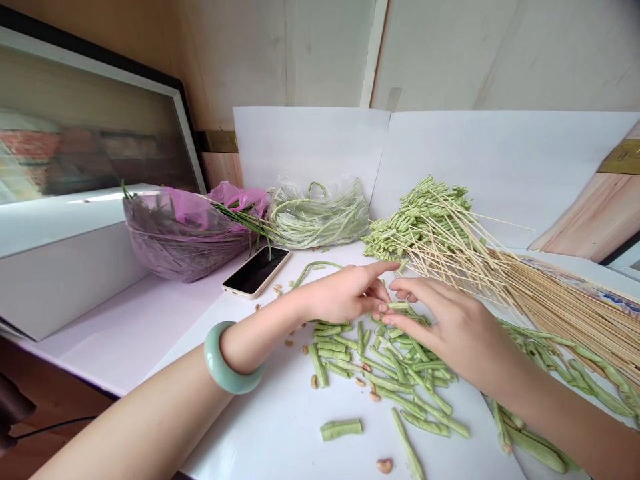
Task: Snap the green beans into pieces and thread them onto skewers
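My right hand (443, 330) pinches a short piece of green long bean (397, 305) between thumb and fingers. My left hand (345, 293) meets it from the left, its fingertips at the bean's end, with the index finger pointing past it. A pale green jade bangle (225, 360) circles my left wrist. Below both hands lies a loose heap of cut bean pieces (385, 373), with several tan bean seeds (384, 465) scattered around it. Beyond my right hand, bamboo skewers (500, 280) fan out, their far ends threaded with green beans (417, 220).
Whole long beans (545, 360) lie under the skewers at the right. At the back stand a clear plastic bag of beans (317, 217), a purple-wrapped bundle (185, 233) and a smartphone (256, 271). White boards line the wall, and a framed picture (90, 127) leans at the left.
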Demonstrator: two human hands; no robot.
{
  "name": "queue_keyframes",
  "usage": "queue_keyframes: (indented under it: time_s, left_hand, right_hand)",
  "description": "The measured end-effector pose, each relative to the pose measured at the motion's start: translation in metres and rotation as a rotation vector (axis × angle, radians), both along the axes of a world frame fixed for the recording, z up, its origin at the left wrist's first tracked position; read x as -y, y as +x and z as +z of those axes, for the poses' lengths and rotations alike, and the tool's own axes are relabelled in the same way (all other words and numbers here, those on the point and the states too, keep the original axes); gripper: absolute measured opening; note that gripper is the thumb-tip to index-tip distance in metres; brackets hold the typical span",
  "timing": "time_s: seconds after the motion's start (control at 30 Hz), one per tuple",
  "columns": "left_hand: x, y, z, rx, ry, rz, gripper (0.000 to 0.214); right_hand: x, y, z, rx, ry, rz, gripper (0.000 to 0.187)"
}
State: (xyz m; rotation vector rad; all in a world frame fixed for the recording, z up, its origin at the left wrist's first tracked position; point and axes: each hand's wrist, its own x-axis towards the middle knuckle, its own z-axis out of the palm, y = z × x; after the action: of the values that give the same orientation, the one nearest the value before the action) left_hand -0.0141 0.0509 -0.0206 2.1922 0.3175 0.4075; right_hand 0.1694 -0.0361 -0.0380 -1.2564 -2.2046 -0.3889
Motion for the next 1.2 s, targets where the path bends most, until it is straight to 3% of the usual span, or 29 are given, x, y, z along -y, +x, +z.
queue_keyframes:
  time_s: [0.1, 0.23, 0.4, 0.53, 0.7, 0.8, 0.9, 1.03, 1.2]
  left_hand:
    - [0.003, 0.002, -0.001, 0.007, -0.011, 0.025, 0.061]
    - [-0.002, 0.000, 0.003, -0.006, 0.090, 0.094, 0.019]
    - [-0.002, 0.000, 0.005, 0.005, 0.153, 0.079, 0.025]
    - [0.004, 0.001, 0.005, 0.003, 0.102, 0.021, 0.031]
    - [0.006, -0.002, 0.012, 0.010, -0.122, -0.308, 0.020]
    - [0.006, -0.006, 0.017, 0.041, -0.232, -0.344, 0.015]
    - [0.005, -0.008, 0.018, 0.170, -0.250, -0.184, 0.025]
    - [0.003, -0.004, 0.010, 0.271, -0.390, -0.004, 0.039]
    - [-0.002, 0.006, -0.001, 0.290, -0.585, 0.066, 0.014]
  right_hand:
    - [0.002, -0.002, 0.000, 0.035, 0.030, 0.081, 0.012]
    - [0.001, 0.000, 0.001, 0.000, 0.084, 0.063, 0.016]
    - [-0.001, -0.002, -0.002, -0.046, 0.028, 0.067, 0.015]
    - [0.002, -0.006, 0.001, -0.139, -0.134, 0.115, 0.026]
    - [0.009, -0.002, 0.018, -0.251, -0.540, 0.327, 0.043]
    - [0.013, 0.002, 0.026, -0.323, -0.653, 0.389, 0.055]
    - [0.009, 0.003, 0.026, -0.353, -0.587, 0.257, 0.050]
    - [-0.003, 0.005, 0.008, -0.236, -0.375, -0.009, 0.017]
    - [-0.012, 0.010, -0.004, -0.137, -0.209, -0.077, 0.018]
